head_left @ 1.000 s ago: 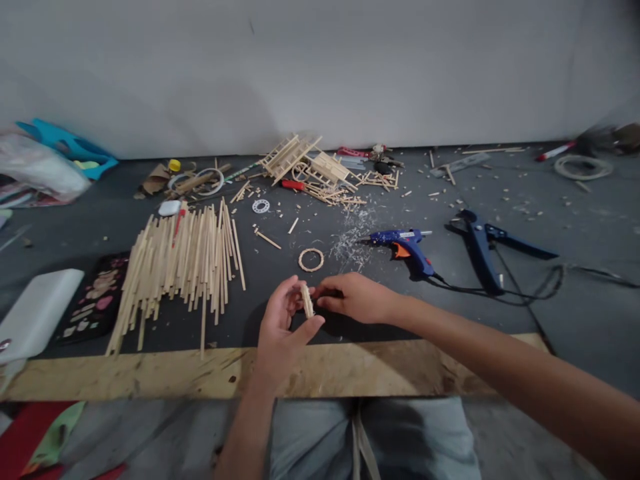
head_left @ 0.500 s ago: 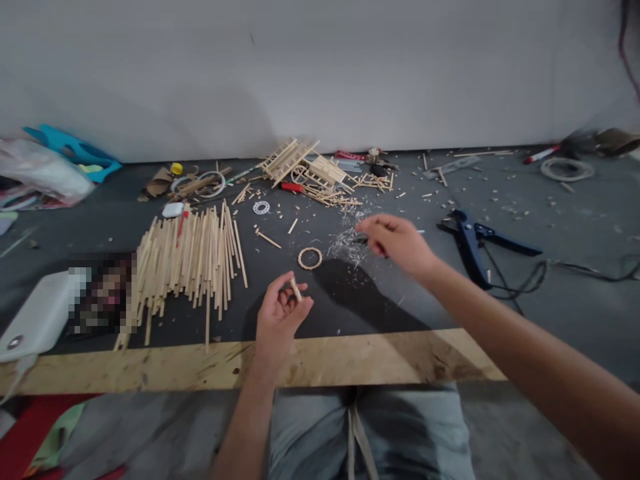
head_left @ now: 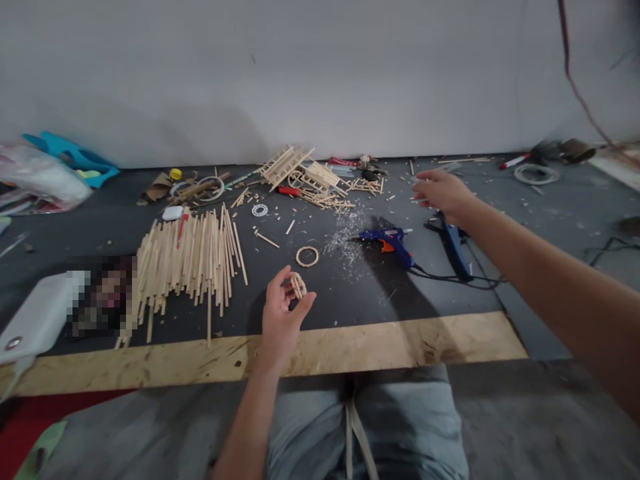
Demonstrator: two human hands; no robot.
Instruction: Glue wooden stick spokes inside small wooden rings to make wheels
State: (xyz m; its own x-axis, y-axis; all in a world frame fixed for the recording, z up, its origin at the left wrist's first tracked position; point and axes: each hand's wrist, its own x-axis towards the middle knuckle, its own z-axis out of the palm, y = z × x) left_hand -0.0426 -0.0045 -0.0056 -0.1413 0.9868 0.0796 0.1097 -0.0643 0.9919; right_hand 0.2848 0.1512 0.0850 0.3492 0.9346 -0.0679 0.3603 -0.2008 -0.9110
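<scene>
My left hand [head_left: 285, 303] is closed around a small wooden ring [head_left: 299, 285], tilted between thumb and fingers above the front of the table. Just beyond it, a second wooden ring [head_left: 307, 257] lies flat on the dark tabletop. My right hand [head_left: 443, 192] hovers at the right, its fingers stretched out and holding nothing I can see. Below it lies a blue pipe cutter [head_left: 454, 250], partly covered by the hand and forearm. A blue glue gun [head_left: 387, 239] with an orange trigger rests to the left of the cutter, among pale glue strings [head_left: 345, 233].
Many thin wooden sticks [head_left: 190, 257] are piled on the left, beside a white power bank [head_left: 37, 310]. Small wooden frames [head_left: 290, 167] stand at the back near a red-handled tool [head_left: 289, 191]. A coil [head_left: 536, 174] lies back right. The glue gun's cord runs right.
My right hand has moved right and back, away from the glue gun, which now shows fully. The ring in my left hand has turned and shows more of its round side.
</scene>
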